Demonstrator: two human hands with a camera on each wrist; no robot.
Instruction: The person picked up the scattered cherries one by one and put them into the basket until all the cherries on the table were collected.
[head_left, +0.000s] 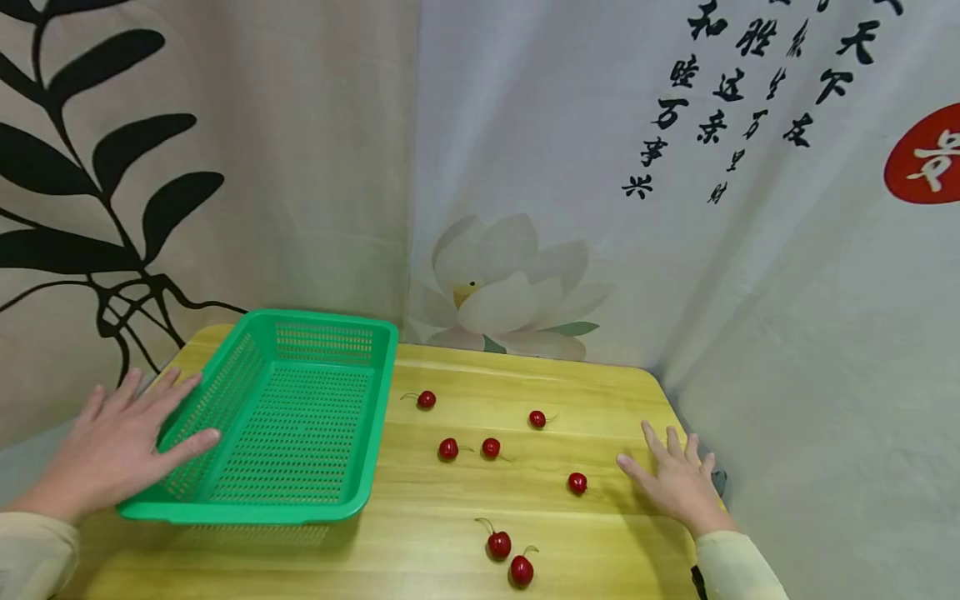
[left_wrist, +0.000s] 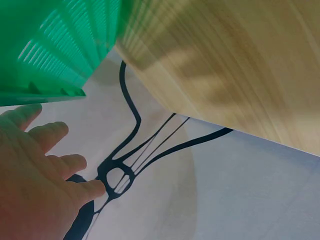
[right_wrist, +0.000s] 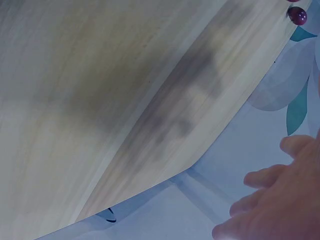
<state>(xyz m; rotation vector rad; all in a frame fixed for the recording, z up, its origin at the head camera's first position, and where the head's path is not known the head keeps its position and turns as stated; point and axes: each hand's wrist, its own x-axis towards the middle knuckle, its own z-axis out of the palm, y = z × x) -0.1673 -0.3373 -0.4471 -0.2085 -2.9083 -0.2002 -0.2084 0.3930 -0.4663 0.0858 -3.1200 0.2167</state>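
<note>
While the person's left hand [head_left: 120,454] spreads its straightened fingers over the left side of a green, rectangular plastic basket with slotted walls [head_left: 247,512], whether it touches the rim cannot be told. The basket stands on the left part of a yellowish wooden table with rounded corners [head_left: 420,533]. To its right lie seven round, glossy dark-red cherries [head_left: 491,448], most showing thin stems; two sit close together towards the front, two side by side near the middle. The right hand [head_left: 681,487], its fingers likewise extended and parted, is at the table's right edge, apart from the rightmost cherry [head_left: 577,483], its nearest. Behind rises pale printed cloth [head_left: 525,100].
</note>
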